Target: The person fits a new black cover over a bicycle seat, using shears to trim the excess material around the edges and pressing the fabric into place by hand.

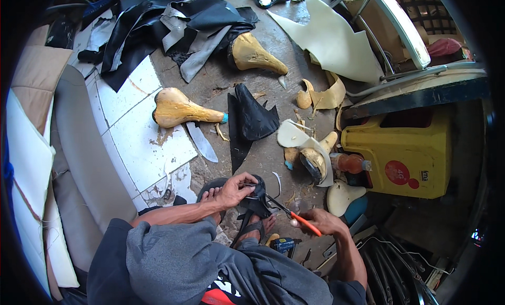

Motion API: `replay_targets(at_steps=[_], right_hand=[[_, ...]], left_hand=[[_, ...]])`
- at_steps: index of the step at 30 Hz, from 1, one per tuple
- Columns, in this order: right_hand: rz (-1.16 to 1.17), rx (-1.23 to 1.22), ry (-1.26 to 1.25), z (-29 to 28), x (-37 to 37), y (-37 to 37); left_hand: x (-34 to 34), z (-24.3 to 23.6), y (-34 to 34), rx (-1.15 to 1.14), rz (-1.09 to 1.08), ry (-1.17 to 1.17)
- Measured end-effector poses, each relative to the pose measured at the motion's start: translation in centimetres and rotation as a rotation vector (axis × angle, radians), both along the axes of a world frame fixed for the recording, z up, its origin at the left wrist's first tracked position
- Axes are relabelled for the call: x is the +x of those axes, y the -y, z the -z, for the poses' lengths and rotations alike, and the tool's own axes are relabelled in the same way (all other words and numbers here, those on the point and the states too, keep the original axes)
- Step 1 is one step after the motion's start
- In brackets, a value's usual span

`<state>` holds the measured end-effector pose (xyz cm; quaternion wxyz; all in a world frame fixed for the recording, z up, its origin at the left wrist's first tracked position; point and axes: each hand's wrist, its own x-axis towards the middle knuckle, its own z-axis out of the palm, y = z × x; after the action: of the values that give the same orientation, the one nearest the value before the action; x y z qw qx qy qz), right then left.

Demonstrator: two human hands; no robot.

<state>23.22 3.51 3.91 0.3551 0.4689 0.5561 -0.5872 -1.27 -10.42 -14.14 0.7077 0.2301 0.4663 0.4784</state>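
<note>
- The left hand (pixel 234 188) grips a small black saddle-shaped piece wrapped in dark cover material (pixel 256 197); the fingers (pixel 247 180) curl over its upper edge and are clamped on it, thumb side toward the person.
- The black covered piece sits directly below and right of the left fingertips, above the person's sandalled foot (pixel 252 228).
- The right hand (pixel 321 221) is closed around an orange-handled pair of slim metal pliers (pixel 294 215); the fingers wrap the orange grip, and the dark metal tip points up-left and meets the lower right edge of the black covered piece.
- Landmark: the black covered piece. All positions below refer to it.
- Above it, well apart, lies a loose black triangular sheet of cover material (pixel 251 118).
- Above and left lies a bare yellow foam bicycle saddle (pixel 181 109) on white floor tiles (pixel 131 131), with a steel knife blade (pixel 201 142) just below the saddle.
- Further above lies a second yellow foam saddle (pixel 255 55), beside a heap of black and grey cover sheets (pixel 173 21).
- To the right stands a yellow plastic canister (pixel 405 152), with cream foam offcuts (pixel 305 142) between.
</note>
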Motion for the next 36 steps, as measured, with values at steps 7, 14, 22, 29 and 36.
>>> replay_targets(at_steps=[7, 14, 22, 29, 36], right_hand=[[-0.083, 0.51, -0.026, 0.2, 0.1, 0.5], [0.018, 0.519, 0.017, 2.9, 0.0, 1.3], [0.348, 0.802, -0.23, 12.8, -5.1, 3.0], [0.765, 0.781, -0.279, 17.2, -5.9, 3.6], [1.172, 0.405, -0.507, 15.2, -3.1, 3.8]], left_hand=[[-1.3, -1.6, -2.7, 0.387, 0.218, -0.658], [-1.8, -0.8, -5.8, 0.668, 0.414, -1.175], [-0.5, 3.3, -8.4, 0.398, 0.327, -0.87], [-0.9, 1.7, -7.6, 0.377, 0.236, -0.697], [-2.4, 1.6, -5.1, 0.011, 0.311, -0.355]])
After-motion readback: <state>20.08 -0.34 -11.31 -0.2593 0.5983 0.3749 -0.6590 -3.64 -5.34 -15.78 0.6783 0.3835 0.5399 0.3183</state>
